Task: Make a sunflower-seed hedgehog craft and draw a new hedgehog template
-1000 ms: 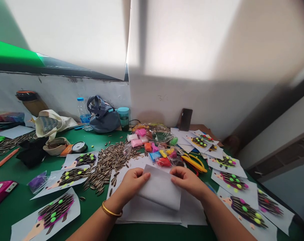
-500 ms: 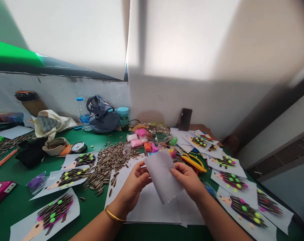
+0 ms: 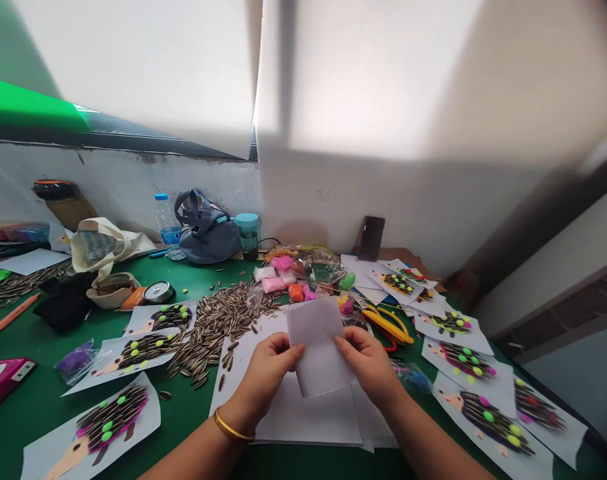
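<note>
1. Now the left hand (image 3: 267, 370) is on the white sheet (image 3: 319, 357), thumb in front, pinching its left edge; half a second ago those fingers hung loose just beside it.
2. Across from it, the right hand (image 3: 369, 365) stays clamped on the opposite edge, thumb on the near face, so the sheet is gripped from both sides.
3. Up it stands, held above the paper stack (image 3: 308, 423), straighter than its earlier slant, with the lower end swung leftward over the stack.
4. Right of the stack, the bagged blue lump (image 3: 419, 379) shows more of its wrapping than before.
5. Edges now: the sheet's top overlaps, from this angle, part of the clay packets (image 3: 278, 285) behind the stack.
6. Seeds (image 3: 213, 327) heap up left of the stack, a few lying on its left margin, near the left hand.
7. Room left of the stack is good: green tabletop (image 3: 186, 413) runs from it to the nearest hedgehog picture (image 3: 146, 417); a thin strip shows before its near edge.
8. Tighter behind its right side, where the yellow-handled tool (image 3: 388, 327) lies near the right hand.
</note>
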Available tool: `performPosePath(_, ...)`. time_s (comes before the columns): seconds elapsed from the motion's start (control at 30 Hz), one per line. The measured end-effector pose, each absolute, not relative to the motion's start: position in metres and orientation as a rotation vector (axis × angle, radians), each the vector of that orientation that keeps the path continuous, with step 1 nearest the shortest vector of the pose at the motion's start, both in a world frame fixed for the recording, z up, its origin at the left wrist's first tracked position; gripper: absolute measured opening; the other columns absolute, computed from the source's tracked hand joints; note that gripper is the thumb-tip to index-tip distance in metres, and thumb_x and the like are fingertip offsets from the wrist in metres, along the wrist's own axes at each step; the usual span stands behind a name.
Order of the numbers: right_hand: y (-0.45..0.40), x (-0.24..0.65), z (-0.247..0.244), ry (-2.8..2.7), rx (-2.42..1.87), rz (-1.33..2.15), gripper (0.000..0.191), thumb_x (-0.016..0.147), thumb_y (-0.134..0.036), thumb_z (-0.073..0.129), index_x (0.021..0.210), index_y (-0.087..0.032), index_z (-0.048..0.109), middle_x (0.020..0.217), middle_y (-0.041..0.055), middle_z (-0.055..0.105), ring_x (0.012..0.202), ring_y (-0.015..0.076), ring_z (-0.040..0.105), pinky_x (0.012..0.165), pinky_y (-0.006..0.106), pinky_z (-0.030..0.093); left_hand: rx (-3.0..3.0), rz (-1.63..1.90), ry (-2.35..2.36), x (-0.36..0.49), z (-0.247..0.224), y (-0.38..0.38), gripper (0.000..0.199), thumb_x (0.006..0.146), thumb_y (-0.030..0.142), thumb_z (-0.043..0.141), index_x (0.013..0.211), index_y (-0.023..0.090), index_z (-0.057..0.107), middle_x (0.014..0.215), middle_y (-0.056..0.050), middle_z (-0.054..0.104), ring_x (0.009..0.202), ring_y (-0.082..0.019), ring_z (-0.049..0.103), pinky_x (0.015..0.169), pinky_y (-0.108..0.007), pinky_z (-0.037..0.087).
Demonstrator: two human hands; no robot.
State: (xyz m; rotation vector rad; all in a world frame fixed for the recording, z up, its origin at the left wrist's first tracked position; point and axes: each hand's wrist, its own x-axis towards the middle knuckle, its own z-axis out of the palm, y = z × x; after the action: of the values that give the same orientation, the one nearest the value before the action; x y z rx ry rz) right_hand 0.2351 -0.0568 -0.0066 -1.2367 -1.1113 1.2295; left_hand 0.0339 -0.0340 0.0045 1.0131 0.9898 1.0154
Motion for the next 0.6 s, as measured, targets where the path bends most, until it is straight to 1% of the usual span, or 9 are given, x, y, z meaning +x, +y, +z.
performPosePath(0.07,-0.056,0.237,-0.005,-1.073,-1.246,1.261,0.042,0.074,-0.058,0.072,0.088,-0.019,0.066,0.078,0.0039,0.067,0.069,0.0188,0.058,0.060,0.028,0.045,1.027,1.006,1.028,0.031,0.004,-0.031,0.030,0.064,0.039,0.081,0.069,0.013,0.068,0.059,0.001,0.058,0.055,-0.010,0.047,0.054,-0.022,0.036)
performPosePath(0.23,-0.056,0.236,0.002,-1.050,-1.280,1.285,0.046,0.070,-0.061,0.073,0.088,-0.020,0.065,0.077,0.0043,0.066,0.068,0.0203,0.058,0.059,0.030,0.045,1.057,0.960,1.022,0.028,0.005,-0.029,0.032,0.069,0.045,0.076,0.073,0.014,0.068,0.060,0.000,0.059,0.057,-0.012,0.049,0.056,-0.023,0.038)
performPosePath(0.3,-0.057,0.235,0.002,-1.052,-1.293,1.285,0.046,0.070,-0.062,0.072,0.087,-0.020,0.065,0.077,0.0039,0.065,0.067,0.0195,0.057,0.058,0.029,0.044,1.067,0.947,1.013,0.027,0.005,-0.028,0.031,0.071,0.044,0.075,0.078,0.014,0.069,0.067,-0.001,0.062,0.061,-0.013,0.053,0.059,-0.024,0.040)
performPosePath(0.43,-0.058,0.232,-0.003,-1.102,-1.293,1.303,0.044,0.071,-0.060,0.071,0.082,-0.019,0.063,0.075,0.0022,0.062,0.064,0.0162,0.053,0.056,0.027,0.041,1.061,0.952,0.986,0.025,0.006,-0.026,0.035,0.067,0.038,0.080,0.089,0.015,0.068,0.086,-0.005,0.068,0.076,-0.018,0.060,0.068,-0.028,0.046)
performPosePath(0.5,-0.059,0.230,-0.005,-1.136,-1.302,1.308,0.042,0.072,-0.059,0.071,0.082,-0.019,0.063,0.074,0.0016,0.061,0.064,0.0156,0.052,0.056,0.026,0.040,1.065,0.960,1.003,0.023,0.005,-0.024,0.034,0.067,0.040,0.079,0.087,0.014,0.068,0.083,-0.005,0.068,0.073,-0.018,0.060,0.066,-0.027,0.045)
performPosePath(0.6,-0.059,0.230,-0.005,-1.155,-1.317,1.297,0.042,0.072,-0.059,0.071,0.083,-0.019,0.063,0.075,0.0017,0.061,0.064,0.0156,0.051,0.056,0.026,0.039,1.126,0.996,1.055,0.021,0.003,-0.022,0.032,0.072,0.045,0.074,0.072,0.014,0.065,0.065,0.000,0.059,0.060,-0.013,0.051,0.057,-0.023,0.038)
